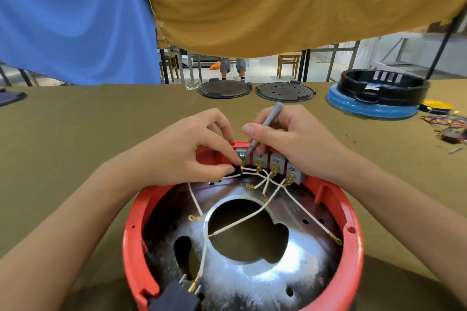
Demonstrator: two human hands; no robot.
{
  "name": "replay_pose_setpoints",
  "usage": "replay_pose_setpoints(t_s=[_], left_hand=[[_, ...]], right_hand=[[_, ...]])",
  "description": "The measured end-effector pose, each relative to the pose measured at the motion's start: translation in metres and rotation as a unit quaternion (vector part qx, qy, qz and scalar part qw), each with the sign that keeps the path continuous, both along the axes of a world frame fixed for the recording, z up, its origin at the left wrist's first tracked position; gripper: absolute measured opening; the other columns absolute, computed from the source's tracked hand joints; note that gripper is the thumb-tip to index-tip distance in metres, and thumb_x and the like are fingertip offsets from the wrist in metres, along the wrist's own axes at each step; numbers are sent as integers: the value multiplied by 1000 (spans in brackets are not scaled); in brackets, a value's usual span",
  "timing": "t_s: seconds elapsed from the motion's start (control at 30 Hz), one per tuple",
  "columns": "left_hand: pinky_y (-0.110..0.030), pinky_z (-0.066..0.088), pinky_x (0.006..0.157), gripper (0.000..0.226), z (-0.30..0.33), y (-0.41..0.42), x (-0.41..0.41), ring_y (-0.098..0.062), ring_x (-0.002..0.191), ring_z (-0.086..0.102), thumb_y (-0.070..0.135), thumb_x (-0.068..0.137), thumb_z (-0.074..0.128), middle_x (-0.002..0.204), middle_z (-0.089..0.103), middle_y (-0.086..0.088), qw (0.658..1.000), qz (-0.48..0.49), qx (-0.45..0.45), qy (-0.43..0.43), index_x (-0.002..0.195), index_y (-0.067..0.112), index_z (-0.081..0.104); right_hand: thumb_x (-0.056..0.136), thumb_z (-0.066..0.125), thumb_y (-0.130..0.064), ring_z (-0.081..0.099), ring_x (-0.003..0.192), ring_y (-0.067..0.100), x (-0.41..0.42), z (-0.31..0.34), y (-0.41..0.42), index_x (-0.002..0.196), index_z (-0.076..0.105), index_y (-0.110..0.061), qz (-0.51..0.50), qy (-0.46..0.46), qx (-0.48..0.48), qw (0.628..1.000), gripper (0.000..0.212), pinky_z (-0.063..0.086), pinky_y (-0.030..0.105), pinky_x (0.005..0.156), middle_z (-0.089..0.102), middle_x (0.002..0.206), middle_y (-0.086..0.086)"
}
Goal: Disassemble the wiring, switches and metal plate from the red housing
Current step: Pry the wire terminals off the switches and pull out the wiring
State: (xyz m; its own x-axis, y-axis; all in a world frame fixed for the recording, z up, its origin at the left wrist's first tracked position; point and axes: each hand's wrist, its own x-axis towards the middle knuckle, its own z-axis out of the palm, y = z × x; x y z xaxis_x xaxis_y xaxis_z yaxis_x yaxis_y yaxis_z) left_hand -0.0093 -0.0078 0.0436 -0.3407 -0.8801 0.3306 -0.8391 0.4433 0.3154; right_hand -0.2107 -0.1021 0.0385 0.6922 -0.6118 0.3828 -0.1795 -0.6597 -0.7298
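The round red housing (352,230) lies open side up in front of me on the olive table. Inside it sits a shiny metal plate (298,255) with a large centre hole. Several grey switches (276,162) stand in a row at the housing's far rim. White wires (237,223) with brass lugs run from them across the plate. My left hand (192,149) pinches the wire terminal at the leftmost switch. My right hand (290,139) grips a grey screwdriver (265,126), its tip down beside that same switch.
A black plug block (174,296) sits at the housing's near rim. Two dark round lids (225,88) lie at the table's far edge. At far right sit a black ring on a blue base (374,98) and loose coloured wires (447,123). Blue and mustard cloths hang behind.
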Motion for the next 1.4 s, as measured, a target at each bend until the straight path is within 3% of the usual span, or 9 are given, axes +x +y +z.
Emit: replay_pose_setpoints(t_s=[0.17, 0.27, 0.37, 0.57, 0.73, 0.9, 1.1, 1.3, 1.4], left_hand=[[-28, 41, 70, 3, 14, -14, -22, -11, 76, 46, 28, 81, 81, 77, 48, 10, 990, -24, -73, -120, 82, 28, 79], [-25, 41, 63, 8, 11, -15, -25, -11, 67, 50, 22, 77, 84, 67, 50, 8, 996, -22, -58, -70, 76, 25, 77], [-26, 44, 62, 18, 6, -11, -21, -14, 67, 52, 34, 73, 85, 69, 48, 12, 998, -13, -49, -30, 71, 30, 67], [-28, 47, 71, 36, 1, -14, -18, -8, 78, 53, 53, 62, 82, 85, 51, 7, 996, 76, -44, -13, 71, 29, 57], [-21, 45, 71, 43, 2, -15, -16, -7, 83, 57, 68, 56, 73, 86, 57, 9, 996, 88, -13, -5, 72, 34, 51], [-24, 47, 73, 43, 1, -16, -15, -8, 83, 57, 67, 57, 73, 89, 57, 9, 996, 88, -6, -4, 72, 31, 56], [-31, 49, 75, 40, 0, -16, -15, -11, 82, 58, 60, 60, 80, 89, 56, 9, 996, 93, -1, 1, 71, 32, 55], [-35, 50, 76, 44, 1, -16, -16, -14, 85, 57, 67, 56, 75, 90, 56, 7, 995, 98, 15, 3, 71, 31, 53], [-36, 50, 77, 44, 1, -16, -16, -14, 86, 57, 63, 56, 78, 90, 56, 6, 995, 99, 20, 0, 70, 30, 52]], right_hand=[[96, 61, -33, 66, 70, 14, -1, 0, -1, 81, 69, -11, 8, 0, 4, 1000, 28, 53, 28, 70, 69, 73, 4], [97, 60, -34, 64, 68, 13, -1, -1, -2, 80, 69, -13, 11, -2, 3, 1000, 28, 53, 28, 69, 68, 72, 0], [97, 60, -36, 63, 64, 7, -1, -3, -3, 79, 69, -17, 4, -2, -4, 1000, 27, 52, 24, 65, 68, 68, -4], [96, 61, -37, 66, 66, 18, 0, -4, -4, 80, 68, -17, 3, -6, -7, 1000, 27, 54, 33, 69, 70, 70, 1], [96, 62, -36, 56, 56, 7, 1, -3, -6, 76, 68, -15, 4, -3, 24, 1000, 30, 46, 18, 57, 66, 63, -2], [96, 62, -35, 58, 58, 6, 0, -2, -5, 75, 67, -17, 9, -5, 19, 1000, 29, 49, 20, 60, 65, 63, 0], [93, 64, -37, 65, 69, 18, -1, 0, 1, 80, 70, -17, 2, 3, -39, 999, 24, 51, 40, 73, 69, 71, 2], [96, 62, -33, 56, 59, 17, 0, 3, 0, 77, 68, -11, 1, 5, 17, 1000, 30, 48, 35, 62, 65, 67, 11], [96, 62, -35, 46, 53, 7, 1, 2, -2, 77, 68, -9, -6, 13, 43, 999, 32, 39, 19, 52, 54, 64, 7]])
